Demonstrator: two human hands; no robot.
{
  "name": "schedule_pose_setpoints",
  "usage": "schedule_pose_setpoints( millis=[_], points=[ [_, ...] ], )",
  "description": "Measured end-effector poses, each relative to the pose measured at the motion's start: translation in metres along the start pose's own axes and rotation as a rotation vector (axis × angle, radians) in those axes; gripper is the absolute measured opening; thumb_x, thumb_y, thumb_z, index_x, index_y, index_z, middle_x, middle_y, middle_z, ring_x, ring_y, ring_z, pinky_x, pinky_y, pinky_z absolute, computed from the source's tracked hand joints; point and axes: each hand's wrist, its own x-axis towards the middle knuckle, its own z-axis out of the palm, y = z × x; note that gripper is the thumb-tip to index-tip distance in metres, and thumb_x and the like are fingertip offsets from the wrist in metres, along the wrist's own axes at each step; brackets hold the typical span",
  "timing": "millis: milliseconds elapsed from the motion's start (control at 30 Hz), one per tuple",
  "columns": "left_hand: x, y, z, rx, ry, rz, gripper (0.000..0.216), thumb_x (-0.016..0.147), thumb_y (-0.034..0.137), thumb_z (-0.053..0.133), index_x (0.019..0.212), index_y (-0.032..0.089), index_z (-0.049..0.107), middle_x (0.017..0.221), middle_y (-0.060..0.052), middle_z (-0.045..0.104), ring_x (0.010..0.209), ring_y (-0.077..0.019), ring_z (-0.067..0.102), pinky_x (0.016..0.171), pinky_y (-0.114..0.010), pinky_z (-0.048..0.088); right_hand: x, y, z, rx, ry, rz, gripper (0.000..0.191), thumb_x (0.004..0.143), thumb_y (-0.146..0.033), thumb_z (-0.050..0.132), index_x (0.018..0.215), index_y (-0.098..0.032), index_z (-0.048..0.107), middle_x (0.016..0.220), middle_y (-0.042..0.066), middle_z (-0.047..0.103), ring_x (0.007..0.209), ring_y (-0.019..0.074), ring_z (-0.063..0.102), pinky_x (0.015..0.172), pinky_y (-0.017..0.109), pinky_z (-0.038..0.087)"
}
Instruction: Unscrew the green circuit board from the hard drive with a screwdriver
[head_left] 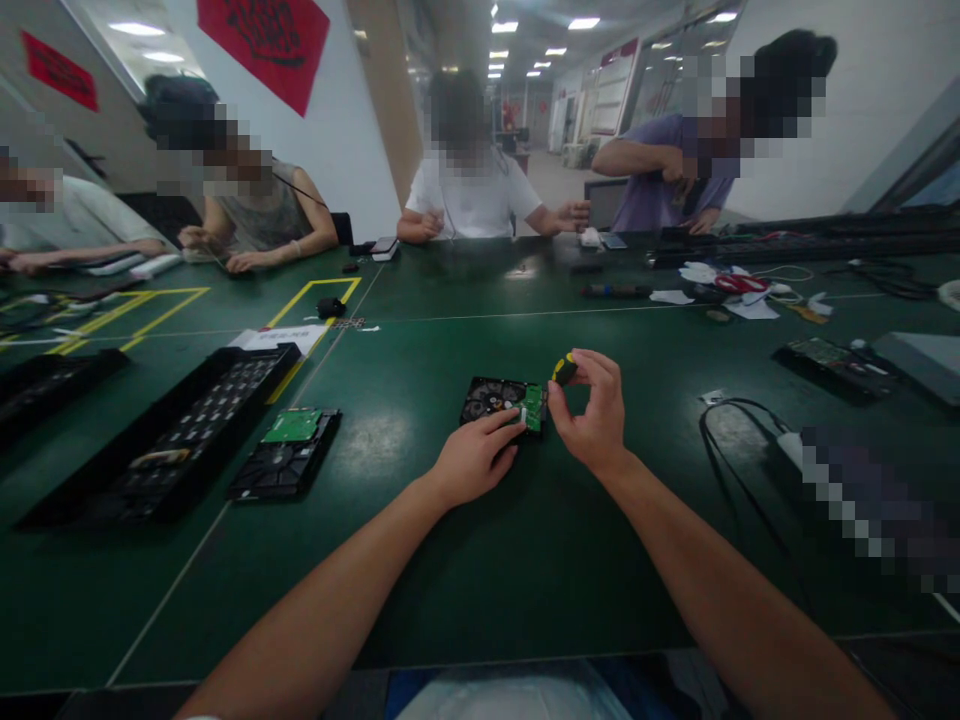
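Observation:
A black hard drive (491, 398) with a small green circuit board (533, 406) at its right end lies on the green table (420, 560) in front of me. My left hand (474, 458) rests on the drive's near edge, fingers curled, index finger pressing by the green board. My right hand (592, 410) is closed in a pinch round a small screwdriver with a yellow and black handle (564, 369), held upright over the board's right end.
A second hard drive (286, 455) with a green board lies to the left, beside a long black tray (172, 435). A black cable (739, 440) and another drive (829, 360) are on the right. Several people sit along the table's far side.

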Motion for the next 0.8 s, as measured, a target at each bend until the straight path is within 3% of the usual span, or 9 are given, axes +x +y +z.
schedule_pose_setpoints(
  millis=[100, 333, 533, 800],
  points=[
    [-0.0002, -0.0002, 0.0002, -0.007, 0.002, 0.004, 0.043, 0.1, 0.027, 0.056, 0.143, 0.025, 0.061, 0.152, -0.01, 0.059, 0.134, -0.0278, 0.063, 0.111, -0.048, 0.056, -0.0007, 0.0006, 0.0017, 0.033, -0.006, 0.001, 0.065, 0.094, -0.018, 0.064, 0.152, -0.03, 0.037, 0.141, 0.014, 0.051, 0.126, 0.0304, 0.059, 0.082, 0.045, 0.068],
    [-0.0002, 0.0004, -0.0006, 0.0, -0.004, 0.004, 0.043, 0.101, 0.027, 0.055, 0.143, 0.022, 0.062, 0.153, -0.01, 0.058, 0.136, -0.0284, 0.061, 0.112, -0.048, 0.055, -0.0012, 0.0021, -0.0003, -0.043, 0.005, -0.015, 0.067, 0.092, -0.019, 0.07, 0.151, -0.032, 0.041, 0.131, 0.012, 0.055, 0.11, 0.027, 0.061, 0.075, 0.042, 0.066],
    [0.0002, 0.001, -0.0017, -0.004, 0.004, 0.008, 0.043, 0.1, 0.027, 0.056, 0.143, 0.024, 0.061, 0.153, -0.01, 0.058, 0.135, -0.0279, 0.062, 0.111, -0.048, 0.056, 0.0002, 0.0011, -0.0029, -0.036, -0.035, -0.038, 0.068, 0.094, -0.017, 0.063, 0.156, -0.03, 0.038, 0.135, 0.013, 0.054, 0.117, 0.0296, 0.059, 0.084, 0.048, 0.065],
    [0.0005, 0.0002, -0.0011, 0.0, -0.005, 0.012, 0.043, 0.101, 0.027, 0.055, 0.142, 0.021, 0.062, 0.154, -0.011, 0.057, 0.135, -0.0283, 0.061, 0.112, -0.047, 0.055, 0.0004, 0.0001, -0.0003, -0.071, 0.017, -0.019, 0.07, 0.092, -0.02, 0.07, 0.155, -0.03, 0.04, 0.126, 0.012, 0.056, 0.102, 0.0248, 0.06, 0.075, 0.041, 0.066]
  ],
)
